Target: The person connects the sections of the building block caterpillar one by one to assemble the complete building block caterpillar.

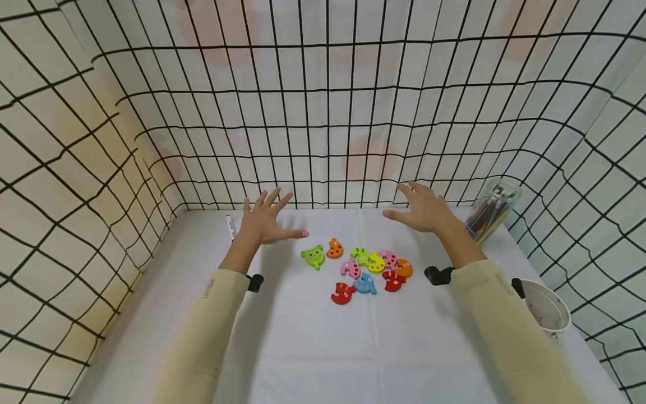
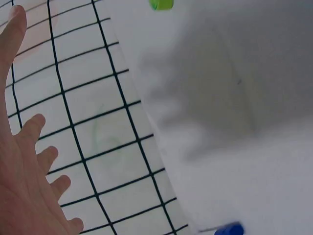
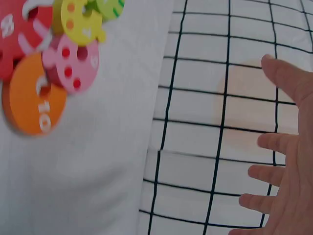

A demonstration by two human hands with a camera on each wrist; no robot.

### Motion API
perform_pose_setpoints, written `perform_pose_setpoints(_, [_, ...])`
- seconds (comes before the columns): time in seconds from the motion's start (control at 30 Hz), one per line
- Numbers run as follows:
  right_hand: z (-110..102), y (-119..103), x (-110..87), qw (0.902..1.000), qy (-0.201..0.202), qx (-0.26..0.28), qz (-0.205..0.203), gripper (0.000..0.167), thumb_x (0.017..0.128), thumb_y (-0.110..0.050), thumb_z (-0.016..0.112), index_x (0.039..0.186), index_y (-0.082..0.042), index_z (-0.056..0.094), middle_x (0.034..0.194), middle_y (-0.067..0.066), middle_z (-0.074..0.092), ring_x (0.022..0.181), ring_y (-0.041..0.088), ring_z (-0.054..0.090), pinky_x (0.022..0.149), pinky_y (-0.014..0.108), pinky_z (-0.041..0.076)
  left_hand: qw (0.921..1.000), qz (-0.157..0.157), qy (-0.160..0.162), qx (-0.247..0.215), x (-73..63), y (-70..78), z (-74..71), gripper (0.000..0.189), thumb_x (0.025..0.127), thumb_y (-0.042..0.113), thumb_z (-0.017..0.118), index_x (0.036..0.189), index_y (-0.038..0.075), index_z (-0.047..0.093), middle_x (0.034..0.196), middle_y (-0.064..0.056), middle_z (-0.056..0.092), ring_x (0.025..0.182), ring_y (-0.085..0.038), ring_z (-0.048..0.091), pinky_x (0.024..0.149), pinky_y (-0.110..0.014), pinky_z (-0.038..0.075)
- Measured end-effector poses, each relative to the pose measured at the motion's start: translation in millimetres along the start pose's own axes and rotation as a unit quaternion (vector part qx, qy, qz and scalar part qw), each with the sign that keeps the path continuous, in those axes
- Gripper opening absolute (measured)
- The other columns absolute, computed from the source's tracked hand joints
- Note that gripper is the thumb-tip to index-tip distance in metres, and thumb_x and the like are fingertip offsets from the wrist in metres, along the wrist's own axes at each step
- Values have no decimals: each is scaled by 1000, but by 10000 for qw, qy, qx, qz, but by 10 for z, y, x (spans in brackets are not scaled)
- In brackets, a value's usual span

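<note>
My left hand (image 1: 264,221) is held up over the left side of the table, fingers spread and nothing in it. On the other side my right hand (image 1: 424,209) hovers the same way, fingers apart and empty. Between and below them lie colourful numbered puzzle pieces. A green piece with an animal face (image 1: 313,256) is nearest the left hand, beside an orange piece (image 1: 335,248). Several more sit in a loose cluster, among them a blue piece (image 1: 365,284), a red piece (image 1: 342,293) and a yellow piece (image 1: 375,262). The right wrist view shows an orange piece marked 10 (image 3: 34,98).
A white marker (image 1: 231,226) lies behind the left wrist. At the right stands a glass jar (image 1: 497,199) holding pens, with a white-rimmed round container (image 1: 562,320) nearer. White cloth (image 1: 313,359) covers the table, and black wire grid (image 1: 328,90) borders the back and sides.
</note>
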State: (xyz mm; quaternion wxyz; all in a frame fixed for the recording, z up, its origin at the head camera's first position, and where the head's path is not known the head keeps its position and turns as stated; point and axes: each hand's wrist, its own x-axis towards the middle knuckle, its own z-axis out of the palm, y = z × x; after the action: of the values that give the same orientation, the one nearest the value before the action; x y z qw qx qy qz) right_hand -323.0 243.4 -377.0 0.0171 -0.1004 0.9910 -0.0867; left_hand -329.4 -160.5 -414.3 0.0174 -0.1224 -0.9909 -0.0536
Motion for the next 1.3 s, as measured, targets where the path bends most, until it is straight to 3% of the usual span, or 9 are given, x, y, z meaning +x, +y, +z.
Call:
perform_pose_setpoints(0.13, [116, -60, -99, 9997, 89, 206, -127, 95, 96, -71, 50, 162, -7, 28, 166, 28, 24, 152, 52, 24, 113, 76, 29, 9998, 104, 126, -138, -113, 71, 110, 114, 72, 94, 53, 165, 38, 19, 175, 1, 10, 160, -37, 14, 124, -70, 7])
perform_pose_setpoints(0.37, [395, -75, -379, 9980, -6, 609, -155, 85, 97, -59, 58, 160, -9, 33, 166, 24, 28, 151, 48, 28, 113, 73, 32, 9974, 349, 299, -563, -304, 154, 294, 102, 80, 85, 56, 164, 36, 25, 174, -1, 19, 158, -35, 22, 127, -65, 9])
perform_pose_setpoints(0.63, [664, -30, -652, 9940, -62, 1090, -107, 70, 98, -43, 65, 155, -10, 42, 162, 22, 36, 148, 47, 33, 113, 73, 34, 9919, 596, 396, -1051, -472, 207, 518, 78, 92, 68, 57, 159, 32, 39, 169, -5, 32, 154, -34, 33, 125, -61, 23])
perform_pose_setpoints(0.83, [847, -139, -800, 9891, -27, 1462, -171, 64, 96, -40, 69, 150, -11, 50, 156, 19, 46, 145, 45, 40, 111, 70, 38, 9816, 971, 151, -1637, -515, 284, 710, 62, 99, 52, 59, 155, 29, 47, 167, -7, 35, 152, -37, 36, 120, -62, 32])
perform_pose_setpoints(1.03, [1068, -391, -855, 9858, -2, 1644, -339, 58, 92, -37, 75, 142, -13, 59, 145, 15, 57, 134, 39, 53, 107, 61, 49, 9639, 1132, -334, -2387, -559, 364, 836, 56, 104, 36, 58, 157, 27, 45, 171, -7, 25, 156, -38, 27, 121, -64, 31])
perform_pose_setpoints(1.2, [1212, -596, -905, 9816, -170, 1820, -548, 51, 92, -37, 75, 137, -16, 63, 123, 6, 65, 112, 24, 60, 97, 49, 57, 9617, 1052, -536, -2474, -600, 416, 894, 47, 106, 29, 54, 153, 24, 51, 169, -9, 31, 155, -37, 29, 123, -59, 30])
perform_pose_setpoints(1.3, [1248, -740, -931, 9777, -331, 1982, -609, 48, 93, -38, 75, 136, -19, 64, 120, 2, 64, 111, 21, 59, 94, 47, 58, 9614, 1043, -495, -2496, -620, 428, 918, 44, 106, 25, 54, 150, 22, 55, 165, -11, 39, 153, -36, 34, 123, -56, 31])
